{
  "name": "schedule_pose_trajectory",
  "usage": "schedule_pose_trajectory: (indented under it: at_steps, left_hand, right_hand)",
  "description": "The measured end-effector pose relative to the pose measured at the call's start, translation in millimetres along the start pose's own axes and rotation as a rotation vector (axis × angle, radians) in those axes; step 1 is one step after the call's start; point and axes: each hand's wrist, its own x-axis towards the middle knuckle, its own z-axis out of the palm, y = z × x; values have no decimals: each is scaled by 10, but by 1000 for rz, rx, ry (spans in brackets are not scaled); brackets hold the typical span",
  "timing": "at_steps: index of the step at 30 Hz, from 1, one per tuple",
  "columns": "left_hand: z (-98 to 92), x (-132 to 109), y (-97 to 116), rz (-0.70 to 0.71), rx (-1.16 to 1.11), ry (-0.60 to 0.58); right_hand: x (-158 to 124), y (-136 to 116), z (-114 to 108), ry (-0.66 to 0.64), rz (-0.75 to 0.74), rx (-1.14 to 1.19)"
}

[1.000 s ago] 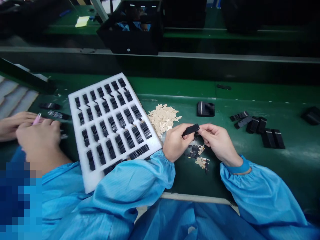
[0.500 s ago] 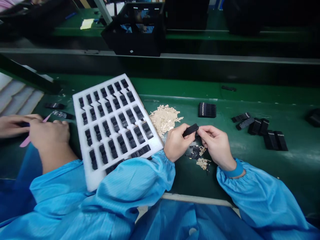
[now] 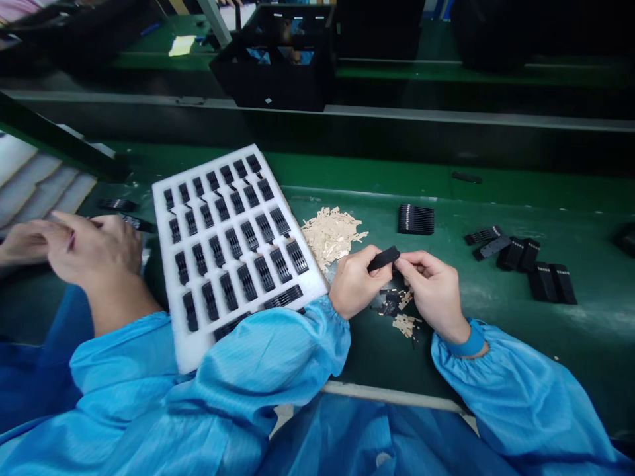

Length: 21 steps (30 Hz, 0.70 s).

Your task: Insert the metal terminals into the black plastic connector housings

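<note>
We hold a small black connector (image 3: 383,258) just above the green bench (image 3: 585,330): our left hand (image 3: 353,285) pinches one end to steady it, our right hand (image 3: 435,289) closes fingertips on the other. Tan contacts (image 3: 405,324) lie just below, within reach, near the foam tray (image 3: 191,350).

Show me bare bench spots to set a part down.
Bare: the mat right of the right hand, in front of the scattered black pieces; also the strip behind the tan pile. Crowded: loose bits between that hand and the left hand gripping a black bar; the foam tray looks full.
</note>
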Motion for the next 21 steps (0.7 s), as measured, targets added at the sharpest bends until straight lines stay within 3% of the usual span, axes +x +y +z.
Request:
schedule_pose_trajectory:
  at_steps: [7,15,21]
  left_hand:
    - [2,2,-20,16,-39,-25]
    - [4,25,-49,-35,-90,-40]
    - [-57,143,-90,-202,10,183]
  right_hand:
    - [22,17,0,26,68,118]
    - [49,-13,-30,-55,63,99]
    - [127,30,-112,-1,98,214]
